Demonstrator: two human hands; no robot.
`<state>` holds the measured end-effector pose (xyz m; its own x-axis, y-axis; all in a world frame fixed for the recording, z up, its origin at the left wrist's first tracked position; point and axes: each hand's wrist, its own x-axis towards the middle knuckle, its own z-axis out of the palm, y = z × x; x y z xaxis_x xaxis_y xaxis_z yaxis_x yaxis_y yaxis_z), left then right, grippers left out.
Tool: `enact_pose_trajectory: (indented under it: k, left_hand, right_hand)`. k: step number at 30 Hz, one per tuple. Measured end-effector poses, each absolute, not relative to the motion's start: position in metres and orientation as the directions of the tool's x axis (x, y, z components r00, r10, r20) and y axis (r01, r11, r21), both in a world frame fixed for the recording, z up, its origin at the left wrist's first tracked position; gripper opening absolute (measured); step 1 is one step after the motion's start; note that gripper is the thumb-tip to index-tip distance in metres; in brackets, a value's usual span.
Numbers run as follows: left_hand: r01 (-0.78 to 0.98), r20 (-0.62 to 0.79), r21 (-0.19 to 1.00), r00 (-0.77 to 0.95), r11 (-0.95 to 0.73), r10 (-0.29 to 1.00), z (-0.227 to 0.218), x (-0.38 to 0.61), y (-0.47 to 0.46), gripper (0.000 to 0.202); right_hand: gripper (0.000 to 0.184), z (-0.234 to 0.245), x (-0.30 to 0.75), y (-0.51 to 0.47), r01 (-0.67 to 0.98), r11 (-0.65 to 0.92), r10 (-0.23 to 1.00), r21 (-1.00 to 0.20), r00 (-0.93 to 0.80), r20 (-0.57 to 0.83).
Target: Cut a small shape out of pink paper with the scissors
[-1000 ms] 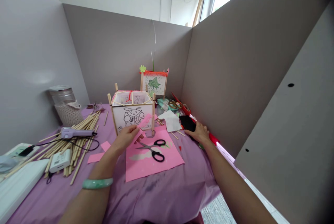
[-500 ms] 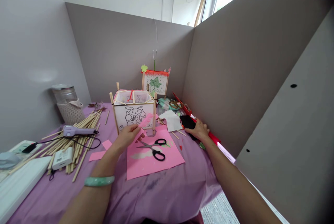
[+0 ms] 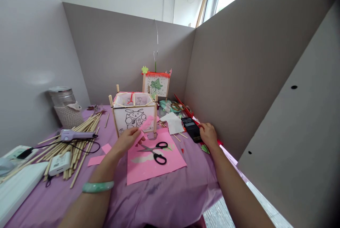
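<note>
A pink paper strip [image 3: 140,134] is pinched in my left hand [image 3: 130,139], in front of the paper lantern [image 3: 135,116] with stick corner posts and a rabbit drawing. Under that hand lies a pink sheet [image 3: 159,169], with black-handled scissors [image 3: 158,152] partly open on it. My right hand [image 3: 208,134] is closed at the right edge of a black phone [image 3: 191,129], its fingers curled in. Faint text shows on the phone's screen. Whether those fingers grip anything is hidden.
Wooden sticks [image 3: 79,143], a lilac glue gun [image 3: 77,135] and a white adapter [image 3: 60,163] lie left. A glass jar in a knitted sleeve [image 3: 67,114] stands behind them. White paper [image 3: 172,123] is beside the phone. A second lantern [image 3: 156,84] stands behind; grey partitions [image 3: 127,47] enclose the table.
My right hand has drawn back from over the phone to its right edge, and its fingers have curled. More of the phone shows now. My left hand still holds the pink strip.
</note>
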<state>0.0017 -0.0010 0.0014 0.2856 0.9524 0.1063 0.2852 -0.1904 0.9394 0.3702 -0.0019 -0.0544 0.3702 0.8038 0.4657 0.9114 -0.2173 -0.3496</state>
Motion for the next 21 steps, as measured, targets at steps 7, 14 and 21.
enact_pose_trajectory:
  k: [7, 14, 21]
  left_hand:
    - [0.274, 0.101, 0.944, 0.283, -0.182, 0.954, -0.0025, 0.0002, 0.0025, 0.030]
    - [0.295, 0.096, 0.938, 0.288, -0.184, 0.953, -0.0042, -0.0010, 0.0040, 0.030]
    - [0.295, 0.093, 0.939, 0.276, -0.176, 0.957, -0.0030, -0.0013, 0.0034, 0.030]
  right_hand:
    - [0.038, -0.0526, 0.3720, -0.0057, 0.923, -0.212, 0.808, -0.321, 0.350, 0.474]
    - [0.038, -0.0531, 0.3719, -0.0077, 0.935, -0.199, 0.815, -0.294, 0.324, 0.480]
    - [0.036, -0.0525, 0.3708, -0.0085, 0.945, -0.180, 0.816, -0.273, 0.299, 0.495]
